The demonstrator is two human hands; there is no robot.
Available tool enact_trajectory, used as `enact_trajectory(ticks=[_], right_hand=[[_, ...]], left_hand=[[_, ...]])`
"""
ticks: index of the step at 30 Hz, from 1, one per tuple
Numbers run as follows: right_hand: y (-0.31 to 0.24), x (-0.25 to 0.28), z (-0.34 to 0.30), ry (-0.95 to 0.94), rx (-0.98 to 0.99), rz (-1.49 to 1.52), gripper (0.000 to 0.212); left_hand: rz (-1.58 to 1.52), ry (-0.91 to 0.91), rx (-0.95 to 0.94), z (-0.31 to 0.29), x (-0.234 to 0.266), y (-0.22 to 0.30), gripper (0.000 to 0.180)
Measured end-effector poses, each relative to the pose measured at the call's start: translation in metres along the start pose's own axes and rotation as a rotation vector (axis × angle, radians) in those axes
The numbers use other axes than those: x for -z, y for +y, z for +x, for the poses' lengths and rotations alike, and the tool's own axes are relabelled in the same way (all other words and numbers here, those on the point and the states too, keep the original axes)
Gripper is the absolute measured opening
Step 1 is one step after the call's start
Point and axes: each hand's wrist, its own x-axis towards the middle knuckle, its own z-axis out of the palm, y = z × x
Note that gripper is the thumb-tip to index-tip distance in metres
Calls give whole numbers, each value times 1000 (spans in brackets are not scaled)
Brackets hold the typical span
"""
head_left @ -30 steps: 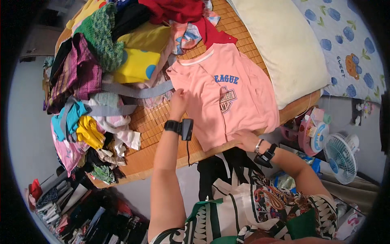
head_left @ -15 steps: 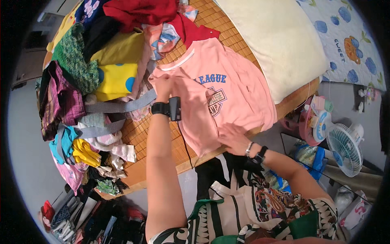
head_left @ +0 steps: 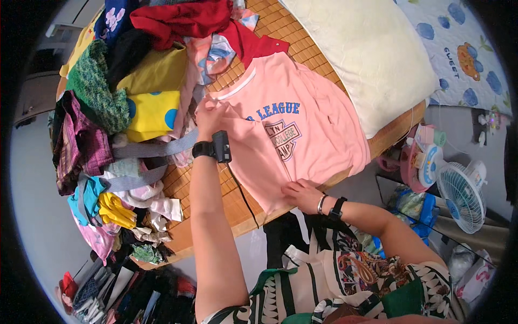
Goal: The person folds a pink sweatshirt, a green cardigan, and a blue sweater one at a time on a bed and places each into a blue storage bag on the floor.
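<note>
A pink sweatshirt (head_left: 324, 116) with blue lettering and a printed badge lies spread on a bamboo mat, its white-trimmed neckline toward the pile on the left. Its near side is folded over in a flap (head_left: 251, 156) that covers part of the lettering. At the shoulder beside the neckline, my left hand (head_left: 211, 117) is closed on the cloth. My right hand (head_left: 302, 195) is at the sweatshirt's near edge, its fingers bent together on the fabric; the fingertips are partly hidden in the cloth.
A heap of mixed clothes (head_left: 154, 116) covers the left side of the bamboo mat (head_left: 183, 178). Beyond the sweatshirt lies a cream pillow (head_left: 372, 65). A fan (head_left: 461, 189) stands past the right edge, and more clothes (head_left: 135, 297) sit low at left.
My left hand has shifted left with the flap, and more of the print shows. My right hand has slid slightly left and down along the near edge, its spread fingers now drawn together.
</note>
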Motion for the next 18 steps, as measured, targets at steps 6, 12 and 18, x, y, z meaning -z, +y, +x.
enact_trajectory(ticks=[6, 12, 18], right_hand=[[-12, 1, 6, -88, 26, -1, 33], [-12, 24, 20, -160, 14, 89, 33], [30, 67, 82, 287, -47, -193, 43]], left_hand=[[194, -208, 28, 15, 21, 2, 35], [-210, 227, 66, -15, 31, -10, 34], [565, -280, -680, -86, 31, 13, 46]])
